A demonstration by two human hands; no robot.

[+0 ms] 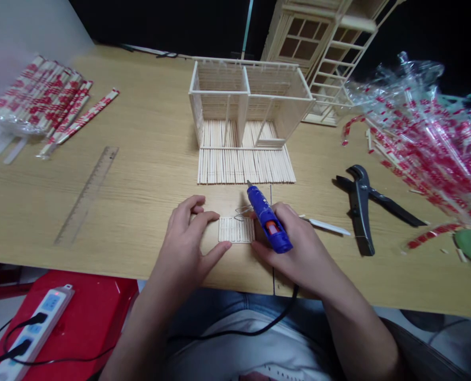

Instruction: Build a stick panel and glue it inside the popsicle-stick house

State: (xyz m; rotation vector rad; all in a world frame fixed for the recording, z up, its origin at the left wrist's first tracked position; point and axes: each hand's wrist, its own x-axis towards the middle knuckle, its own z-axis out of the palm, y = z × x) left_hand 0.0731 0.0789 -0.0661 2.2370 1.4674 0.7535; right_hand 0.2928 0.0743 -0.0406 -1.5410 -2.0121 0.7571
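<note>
A small panel of wooden sticks lies flat on the table in front of me. At its left edge, my left hand touches it with thumb and forefinger, the fingers apart. My right hand is closed around a blue hot glue gun, whose nozzle points away from me. The fingertips of that hand also reach the panel's right edge. Just beyond stands a two-room stick house model, open at the top, with a slatted floor that extends toward me.
On the left lie a clear ruler and wrapped chopsticks. To the right are a white-bladed knife, black cutters and a heap of red-and-clear wrappers. A taller stick model stands behind. A power strip rests on a red stool.
</note>
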